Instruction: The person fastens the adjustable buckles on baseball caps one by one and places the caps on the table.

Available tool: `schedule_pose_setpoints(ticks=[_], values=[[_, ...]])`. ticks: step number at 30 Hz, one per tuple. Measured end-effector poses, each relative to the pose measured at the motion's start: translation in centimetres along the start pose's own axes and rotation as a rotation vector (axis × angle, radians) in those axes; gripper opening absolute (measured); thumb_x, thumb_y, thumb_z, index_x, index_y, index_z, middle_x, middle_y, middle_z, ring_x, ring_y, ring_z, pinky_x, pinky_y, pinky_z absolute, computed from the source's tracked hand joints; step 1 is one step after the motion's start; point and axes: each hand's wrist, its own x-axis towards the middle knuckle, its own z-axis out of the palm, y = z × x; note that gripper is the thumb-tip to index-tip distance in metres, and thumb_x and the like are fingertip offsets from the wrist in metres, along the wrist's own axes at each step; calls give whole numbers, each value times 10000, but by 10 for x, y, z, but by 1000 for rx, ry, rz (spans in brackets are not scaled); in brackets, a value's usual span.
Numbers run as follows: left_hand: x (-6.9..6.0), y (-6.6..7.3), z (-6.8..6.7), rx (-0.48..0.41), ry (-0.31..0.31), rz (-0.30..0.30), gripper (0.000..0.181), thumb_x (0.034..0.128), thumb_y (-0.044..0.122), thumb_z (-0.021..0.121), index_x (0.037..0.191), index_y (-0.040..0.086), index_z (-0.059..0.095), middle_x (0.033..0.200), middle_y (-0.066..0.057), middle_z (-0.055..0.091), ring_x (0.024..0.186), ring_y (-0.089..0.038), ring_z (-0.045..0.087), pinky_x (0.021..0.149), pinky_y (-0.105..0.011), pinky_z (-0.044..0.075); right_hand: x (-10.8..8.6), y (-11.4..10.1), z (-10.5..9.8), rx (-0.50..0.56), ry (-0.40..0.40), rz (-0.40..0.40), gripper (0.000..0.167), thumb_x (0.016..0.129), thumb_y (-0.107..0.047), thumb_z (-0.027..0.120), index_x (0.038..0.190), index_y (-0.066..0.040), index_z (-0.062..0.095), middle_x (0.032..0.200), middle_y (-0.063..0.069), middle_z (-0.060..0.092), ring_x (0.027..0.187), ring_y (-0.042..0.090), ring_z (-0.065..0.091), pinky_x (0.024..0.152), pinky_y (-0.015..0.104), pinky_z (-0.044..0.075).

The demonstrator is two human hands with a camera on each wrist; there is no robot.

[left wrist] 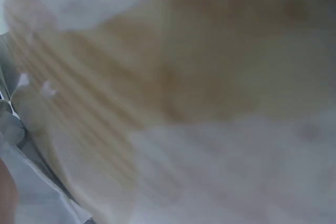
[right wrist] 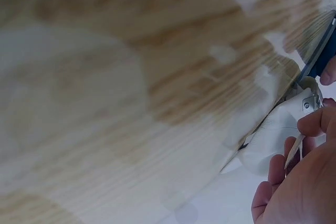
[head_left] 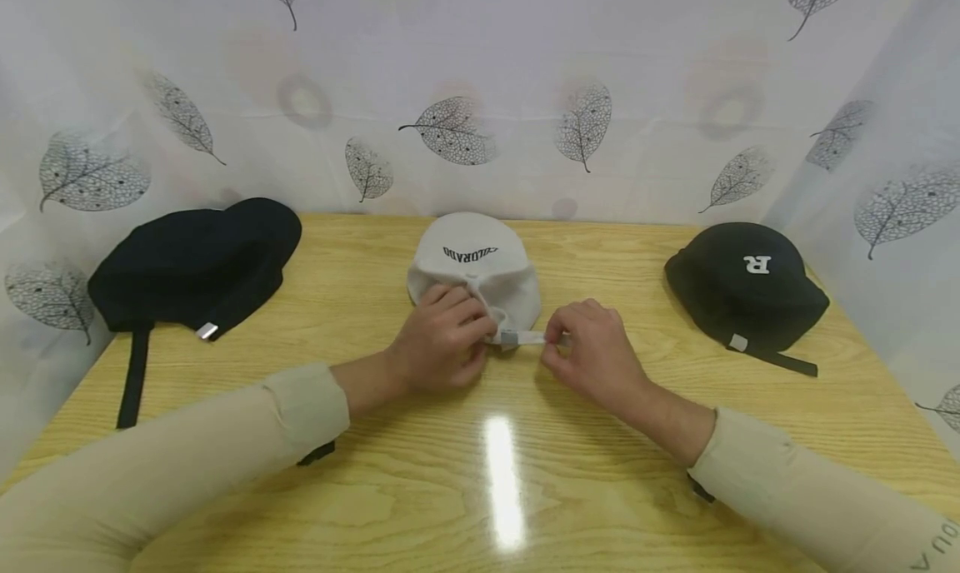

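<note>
A white cap [head_left: 472, 244] lettered COLORADO lies at the middle of the table, its back opening towards me. My left hand [head_left: 442, 340] grips its back edge, just left of a small metal buckle [head_left: 509, 337]. The cap's white strap [head_left: 531, 337] runs out of this buckle to the right. Its end is pinched between the thumb and forefinger of my right hand [head_left: 596, 352]. In the right wrist view the strap [right wrist: 293, 153] is between the fingers, close to the silver buckle [right wrist: 311, 103]. Only a sliver of the left hand [left wrist: 6, 195] shows in the left wrist view.
On the left of the wooden table [head_left: 420, 490] lies a black cap [head_left: 187, 261] with its strap [head_left: 135, 377] hanging loose towards me. Another black cap [head_left: 742, 286], with a white letter R, lies on the right. A leaf-patterned curtain [head_left: 510, 65] closes off the back and sides.
</note>
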Motion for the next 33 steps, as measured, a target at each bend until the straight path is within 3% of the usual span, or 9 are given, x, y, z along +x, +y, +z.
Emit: schedule_pose_setpoints(ticks=[7, 10, 18, 25, 29, 33], values=[[-4, 1, 2, 11, -54, -79, 197, 833, 168, 676, 1022, 131, 719, 1044, -32, 689, 1006, -222, 605, 883, -386, 423, 0, 0, -1, 2, -29, 22, 92, 725, -93, 679, 746, -171, 637, 775, -47, 667, 770, 174, 530, 731, 381, 367], [-4, 1, 3, 31, -63, -84, 182, 860, 169, 676, 1027, 131, 739, 1039, -21, 703, 1019, -222, 610, 883, -383, 425, 0, 1, 0, -2, -42, 23, 80, 728, -104, 687, 756, -167, 645, 788, -45, 674, 783, 178, 536, 730, 375, 363], [-3, 2, 3, 60, -28, -25, 176, 845, 185, 711, 999, 123, 769, 939, -3, 731, 921, -207, 622, 836, -360, 439, 1, 0, 0, 23, -103, 15, 137, 749, -105, 730, 858, -147, 659, 908, -9, 720, 911, 232, 624, 864, 495, 417], [2, 6, 4, 51, 61, 104, 159, 837, 181, 746, 986, 131, 775, 889, 15, 741, 844, -175, 638, 788, -323, 470, 1, 0, 2, 90, -126, -53, 239, 785, -113, 809, 952, -134, 640, 938, -18, 698, 937, 203, 618, 855, 450, 378], [5, 8, 4, 80, 116, 184, 116, 839, 145, 711, 942, 122, 759, 866, 15, 742, 825, -171, 652, 816, -329, 504, 1, -1, 1, 89, -121, -48, 288, 783, -98, 812, 1014, -121, 642, 965, -6, 716, 931, 189, 642, 850, 427, 390], [8, 9, 3, 82, 113, 196, 120, 834, 160, 732, 942, 112, 757, 877, 9, 742, 843, -178, 657, 854, -347, 509, 1, -2, 1, 66, -116, -46, 235, 792, -115, 815, 999, -114, 704, 955, -9, 737, 913, 182, 659, 830, 413, 404]])
